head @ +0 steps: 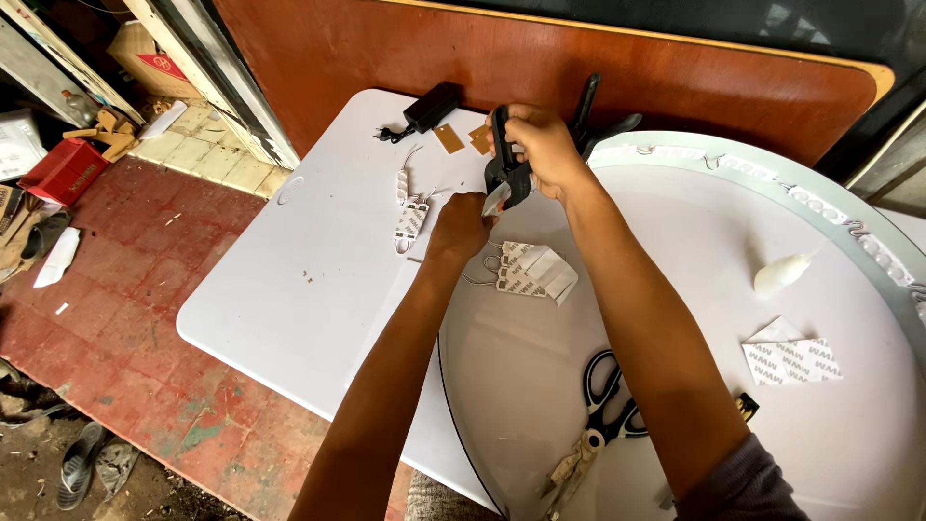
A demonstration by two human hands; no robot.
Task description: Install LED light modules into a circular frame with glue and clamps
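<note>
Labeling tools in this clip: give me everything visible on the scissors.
The scissors have black loop handles and pale blades. They lie flat on the white round panel, near its lower edge, handles away from the person and blades toward them, apparently shut. The right forearm passes just beside them; contact cannot be told. Neither of the hands holds them.

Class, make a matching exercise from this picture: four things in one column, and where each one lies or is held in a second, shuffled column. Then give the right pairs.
Things
1. black tool
2. scissors
3. black power adapter
4. white glue bottle

Places
A. far edge of the white table
B. gripped in the right hand
C. lying alone towards the right of the round panel
D. near edge of the round panel, beside the right forearm

Pairs: 1-B, 2-D, 3-A, 4-C
</note>
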